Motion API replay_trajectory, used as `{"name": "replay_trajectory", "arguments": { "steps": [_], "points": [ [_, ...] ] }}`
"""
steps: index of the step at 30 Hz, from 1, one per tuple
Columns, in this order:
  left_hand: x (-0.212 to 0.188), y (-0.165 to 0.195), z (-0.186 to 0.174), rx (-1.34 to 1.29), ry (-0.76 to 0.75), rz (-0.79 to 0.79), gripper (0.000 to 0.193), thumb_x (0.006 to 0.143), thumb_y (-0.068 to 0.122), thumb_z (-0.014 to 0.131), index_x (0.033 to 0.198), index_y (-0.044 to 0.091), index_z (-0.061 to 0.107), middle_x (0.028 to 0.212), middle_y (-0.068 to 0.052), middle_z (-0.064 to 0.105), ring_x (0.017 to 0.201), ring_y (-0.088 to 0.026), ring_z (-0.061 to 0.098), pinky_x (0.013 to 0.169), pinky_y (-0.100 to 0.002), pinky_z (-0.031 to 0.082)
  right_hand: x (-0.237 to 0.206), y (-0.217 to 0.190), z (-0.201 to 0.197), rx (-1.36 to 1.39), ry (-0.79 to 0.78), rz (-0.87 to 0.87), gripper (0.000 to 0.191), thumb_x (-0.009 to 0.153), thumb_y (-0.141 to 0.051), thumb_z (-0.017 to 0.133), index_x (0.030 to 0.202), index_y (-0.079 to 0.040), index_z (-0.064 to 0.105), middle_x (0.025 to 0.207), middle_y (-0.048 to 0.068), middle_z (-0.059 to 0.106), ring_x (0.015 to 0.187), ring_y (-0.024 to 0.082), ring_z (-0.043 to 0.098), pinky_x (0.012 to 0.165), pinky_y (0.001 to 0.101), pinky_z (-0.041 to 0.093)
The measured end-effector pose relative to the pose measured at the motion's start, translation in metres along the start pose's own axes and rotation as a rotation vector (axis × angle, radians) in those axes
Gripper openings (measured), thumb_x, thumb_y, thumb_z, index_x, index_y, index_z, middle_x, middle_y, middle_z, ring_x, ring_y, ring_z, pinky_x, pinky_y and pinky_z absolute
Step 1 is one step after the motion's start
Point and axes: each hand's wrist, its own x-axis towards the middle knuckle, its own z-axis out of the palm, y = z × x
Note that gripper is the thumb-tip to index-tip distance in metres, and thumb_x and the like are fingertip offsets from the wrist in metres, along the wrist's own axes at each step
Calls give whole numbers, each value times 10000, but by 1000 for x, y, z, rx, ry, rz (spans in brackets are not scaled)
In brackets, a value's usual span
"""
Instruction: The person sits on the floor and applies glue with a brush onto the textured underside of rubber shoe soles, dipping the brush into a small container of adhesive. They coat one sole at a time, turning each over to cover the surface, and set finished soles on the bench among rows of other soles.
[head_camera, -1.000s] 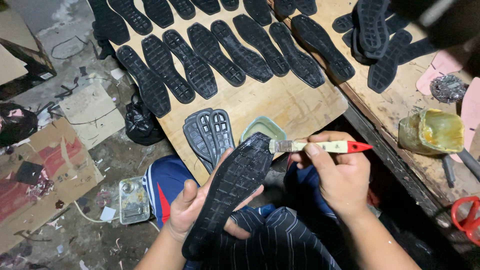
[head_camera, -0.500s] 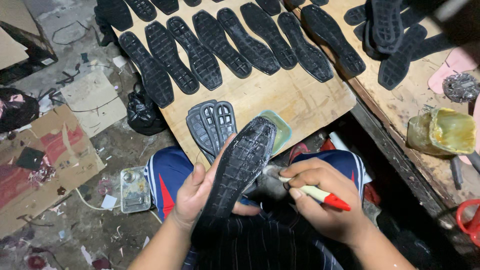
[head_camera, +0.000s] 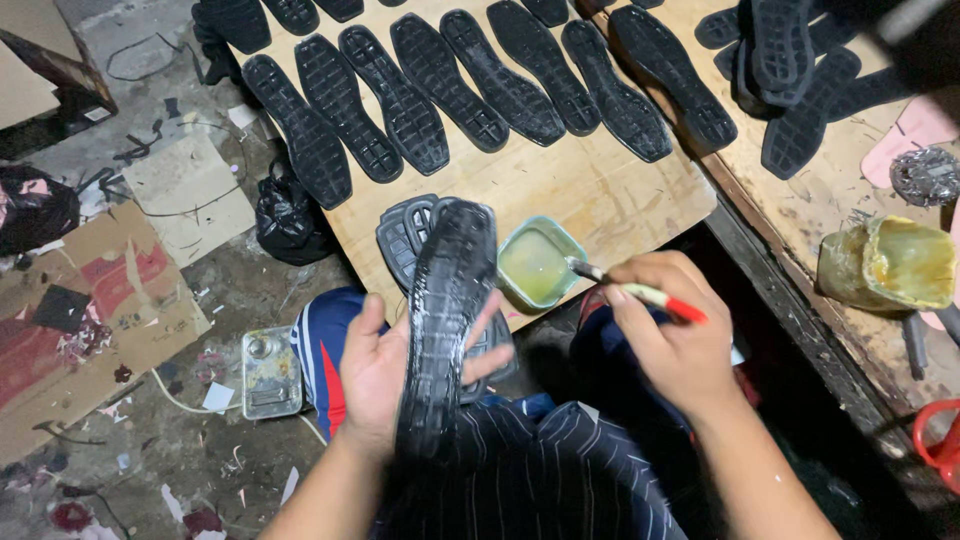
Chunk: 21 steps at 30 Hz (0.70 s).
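A black shoe sole (head_camera: 445, 320) is held up from below by the left hand (head_camera: 385, 375), with the fingers wrapped round its edges. A small brush (head_camera: 640, 293) with a red end is pinched in the closed right hand (head_camera: 675, 345), and its tip is dipped into a little green cup (head_camera: 540, 262) of yellowish glue. The two hands are kept apart. The cup is set on a wooden board (head_camera: 600, 190), just beside the sole. More black soles (head_camera: 430, 95) are laid in a row across the board. A messy yellow tub (head_camera: 890, 265) is seen on the bench at the right.
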Motion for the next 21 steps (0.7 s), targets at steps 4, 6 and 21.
{"name": "replay_trajectory", "arguments": {
  "steps": [4,6,21],
  "points": [
    [-5,0,7,-110,40,72,897,989,658,421,1606,29,252,1631,-141,344,1571,-365,236,1147,-746,315,17,42,29,-156,-107,62,174,862,-143,777,1013,-64,741,907,105,730,868,230,662,777,336,523],
    [-8,0,8,-87,10,53,909,991,659,433,1627,40,234,1656,-142,317,1583,-375,210,1149,-733,308,21,55,45,-205,-121,-26,179,837,-145,789,993,-70,743,918,98,748,838,263,636,742,362,514],
    [-22,10,-4,178,-140,-43,954,995,622,503,1656,85,73,1717,-191,139,1617,-416,81,1086,-727,389,1,30,7,-160,-195,179,144,975,-136,687,1086,-53,725,1002,135,764,922,236,725,835,347,559]
  ]
}}
